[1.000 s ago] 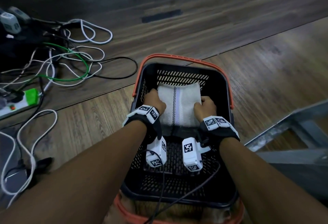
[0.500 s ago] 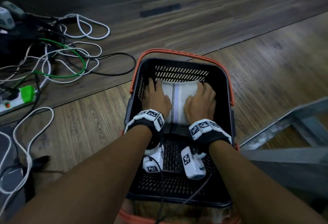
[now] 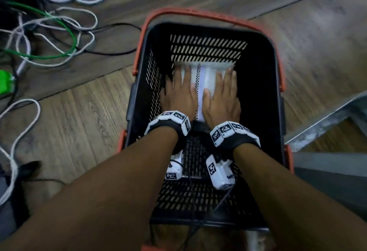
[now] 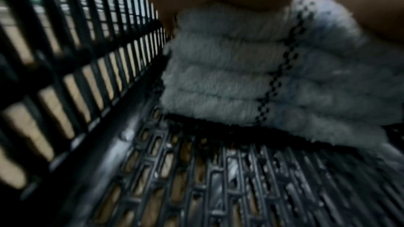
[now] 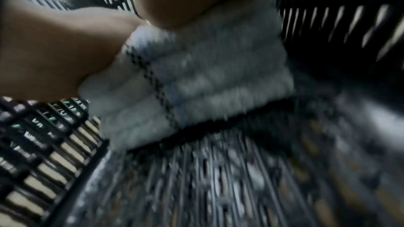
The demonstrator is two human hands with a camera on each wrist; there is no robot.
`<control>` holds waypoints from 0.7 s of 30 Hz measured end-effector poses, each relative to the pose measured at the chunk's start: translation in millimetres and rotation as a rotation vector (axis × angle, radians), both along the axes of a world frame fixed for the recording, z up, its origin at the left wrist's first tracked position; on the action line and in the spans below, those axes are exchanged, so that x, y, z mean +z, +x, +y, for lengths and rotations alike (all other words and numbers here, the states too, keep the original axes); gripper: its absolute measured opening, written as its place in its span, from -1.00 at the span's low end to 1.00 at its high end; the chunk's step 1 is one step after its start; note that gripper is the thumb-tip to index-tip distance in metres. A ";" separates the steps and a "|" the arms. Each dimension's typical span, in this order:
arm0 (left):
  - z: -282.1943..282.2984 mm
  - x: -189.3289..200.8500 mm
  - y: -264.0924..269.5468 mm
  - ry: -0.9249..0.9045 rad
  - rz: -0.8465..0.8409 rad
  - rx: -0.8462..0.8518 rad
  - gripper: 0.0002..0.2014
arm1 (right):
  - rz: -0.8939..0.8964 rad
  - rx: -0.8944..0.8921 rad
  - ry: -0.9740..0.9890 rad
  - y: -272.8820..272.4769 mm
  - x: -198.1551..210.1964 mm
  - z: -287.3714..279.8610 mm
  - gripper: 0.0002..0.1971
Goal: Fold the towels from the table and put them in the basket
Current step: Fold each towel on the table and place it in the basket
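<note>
A folded white towel (image 3: 204,79) with a black checkered stripe lies at the far end of the black basket (image 3: 258,75), which has an orange rim. My left hand (image 3: 178,93) lies flat on the towel's left half, fingers straight. My right hand (image 3: 222,95) lies flat on its right half. Both press down on it. In the left wrist view the towel (image 4: 251,78) shows as several stacked layers on the basket's slatted floor (image 4: 218,187), under my palm. The right wrist view shows the same folded stack (image 5: 203,82) beneath both hands, blurred.
The basket stands on a wooden floor (image 3: 79,121). White, black and green cables (image 3: 55,38) lie tangled at the left, beside a green plug strip (image 3: 5,81). A grey metal frame (image 3: 325,119) runs at the right. The basket's near half holds only my wrist cameras.
My hands went from gripping the towel's near edge with curled fingers to lying flat on top of it. The towel sank to the basket floor at the far end.
</note>
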State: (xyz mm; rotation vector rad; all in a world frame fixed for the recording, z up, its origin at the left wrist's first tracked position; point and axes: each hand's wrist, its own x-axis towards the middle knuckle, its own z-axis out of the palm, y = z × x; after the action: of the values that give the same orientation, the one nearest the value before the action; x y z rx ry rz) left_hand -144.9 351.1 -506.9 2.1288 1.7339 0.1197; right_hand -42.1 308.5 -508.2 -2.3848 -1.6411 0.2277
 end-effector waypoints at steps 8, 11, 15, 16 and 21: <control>-2.5 131.0 -18.3 -0.370 0.262 -0.284 -0.67 | 0.226 0.174 -0.548 23.5 135.8 -27.8 -0.58; -26.4 202.4 -33.2 -0.292 0.219 -0.318 -0.57 | 0.156 0.273 -0.685 21.1 218.6 -78.7 -0.60; -75.7 326.6 -34.6 -0.076 0.176 -0.409 -0.60 | 0.102 0.281 -0.615 27.8 351.3 -150.4 -0.54; -90.3 360.2 -31.6 -0.026 0.142 -0.432 -0.62 | 0.078 0.259 -0.575 31.6 384.5 -168.5 -0.51; -170.5 515.3 -8.6 0.285 -0.044 -0.562 -0.64 | -0.096 0.060 -0.350 63.1 531.9 -270.5 -0.56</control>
State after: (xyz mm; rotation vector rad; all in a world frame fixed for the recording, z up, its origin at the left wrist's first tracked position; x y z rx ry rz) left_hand -153.5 180.7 8.4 2.7110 1.0853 0.2641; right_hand 21.1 38.0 23.7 -2.6344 -1.8491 0.4520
